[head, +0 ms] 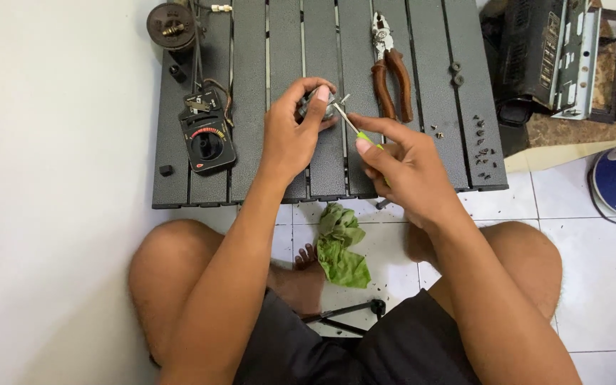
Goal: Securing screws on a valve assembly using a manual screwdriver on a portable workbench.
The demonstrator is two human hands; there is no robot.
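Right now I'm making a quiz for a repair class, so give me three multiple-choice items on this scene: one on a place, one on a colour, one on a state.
1. Where do the pliers lie?
A. On the slatted table
B. On the floor tiles
C. On the person's lap

2. What colour is the crumpled cloth on the floor?
A. Red
B. Green
C. White

3. How is the small metal part held?
A. Lying loose on the table
B. Clamped in the pliers
C. Gripped in the left hand while the right hand puts a thin screwdriver to it

Answers: 1 A, the brown-handled pliers rest on the dark slats right of the hands. 2 B, the cloth between the knees is green. 3 C, the left fingers wrap the part and the tool tip meets it.
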